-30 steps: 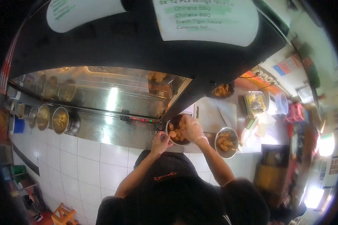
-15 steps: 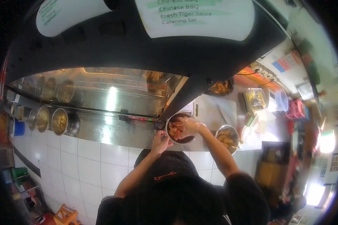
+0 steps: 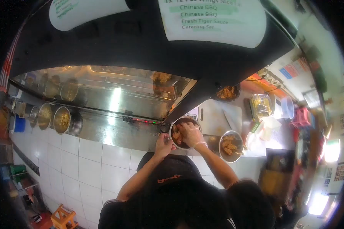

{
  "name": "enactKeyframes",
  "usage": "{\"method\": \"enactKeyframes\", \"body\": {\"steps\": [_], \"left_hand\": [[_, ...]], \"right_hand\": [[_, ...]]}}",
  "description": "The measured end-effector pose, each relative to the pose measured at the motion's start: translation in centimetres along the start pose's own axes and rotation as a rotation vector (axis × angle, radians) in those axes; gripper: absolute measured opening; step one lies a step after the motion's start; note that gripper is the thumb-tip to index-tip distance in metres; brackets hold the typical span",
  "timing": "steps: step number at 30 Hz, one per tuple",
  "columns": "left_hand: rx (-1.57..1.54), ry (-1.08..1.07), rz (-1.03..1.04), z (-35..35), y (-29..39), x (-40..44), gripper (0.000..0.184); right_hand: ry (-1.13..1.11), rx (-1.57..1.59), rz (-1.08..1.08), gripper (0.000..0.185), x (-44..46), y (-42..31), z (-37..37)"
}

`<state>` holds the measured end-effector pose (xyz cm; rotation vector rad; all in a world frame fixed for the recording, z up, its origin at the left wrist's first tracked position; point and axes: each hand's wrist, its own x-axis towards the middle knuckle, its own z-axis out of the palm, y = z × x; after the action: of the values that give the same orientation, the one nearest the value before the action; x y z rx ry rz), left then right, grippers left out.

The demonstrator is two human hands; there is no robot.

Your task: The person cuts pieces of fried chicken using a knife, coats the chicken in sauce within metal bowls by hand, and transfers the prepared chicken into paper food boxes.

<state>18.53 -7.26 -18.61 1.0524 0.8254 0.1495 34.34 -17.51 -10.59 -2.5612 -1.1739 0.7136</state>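
Observation:
A metal bowl [image 3: 171,140] with reddish-brown sauced food pieces [image 3: 176,134] stands at the counter's front edge. My left hand [image 3: 164,145] is closed at the bowl's left rim, its fingers bent against it. Inside the bowl is my right hand [image 3: 192,134], in a clear glove, its fingers reaching down over the food; whether they hold a piece is hidden. Just right of it, a second metal bowl [image 3: 236,136] holds fried, battered pieces [image 3: 228,146].
A white cutting board [image 3: 214,116] with a knife [image 3: 230,120] lies behind the bowls. At the back sits a dark pan [image 3: 226,92] of food. Metal bowls [image 3: 62,120] line the counter's left. A glass-fronted cabinet [image 3: 114,91] rises ahead, beside a clear container [image 3: 261,105] at right.
My right hand has shifted within the bowl and its fingers now point down into the food. My left hand has stayed at the rim. The view has shifted slightly.

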Motion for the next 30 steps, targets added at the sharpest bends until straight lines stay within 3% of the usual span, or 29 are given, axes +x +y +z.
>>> {"method": "enactKeyframes", "body": {"steps": [2,6,9,11,15,19,22,24,30], "left_hand": [[0.003,0.004,0.016,0.5,0.5,-0.2,0.023],[0.001,-0.023,0.027,0.8,-0.4,0.3,0.024],[-0.017,-0.047,0.046,0.6,-0.8,0.5,0.024],[-0.016,-0.066,0.04,0.4,-0.7,0.6,0.024],[-0.075,-0.123,-0.041,0.2,-0.7,0.6,0.024],[-0.093,-0.166,-0.016,0.2,-1.1,0.7,0.026],[-0.171,-0.204,-0.007,0.0,-1.4,0.6,0.025],[-0.142,-0.148,0.018,-0.3,-1.6,1.1,0.024],[-0.156,-0.082,0.035,-0.2,-1.5,1.0,0.023]], "right_hand": [[0.185,-0.125,-0.042,0.055,-0.6,0.0,0.3],[0.259,-0.198,-0.01,0.049,-1.5,-0.1,1.4],[0.153,-0.032,-0.065,0.048,-2.3,-0.5,-1.9],[-0.184,0.237,-0.089,0.054,-1.7,-0.3,-6.2],[-0.076,0.076,0.011,0.083,-0.1,0.9,-5.4],[-0.1,0.047,-0.137,0.075,0.9,-0.2,-2.9],[-0.038,-0.086,-0.09,0.08,2.2,-0.1,-0.5],[-0.126,0.006,0.094,0.091,2.4,-1.2,-1.0],[0.006,-0.003,0.225,0.088,1.5,-2.9,0.2]]}}
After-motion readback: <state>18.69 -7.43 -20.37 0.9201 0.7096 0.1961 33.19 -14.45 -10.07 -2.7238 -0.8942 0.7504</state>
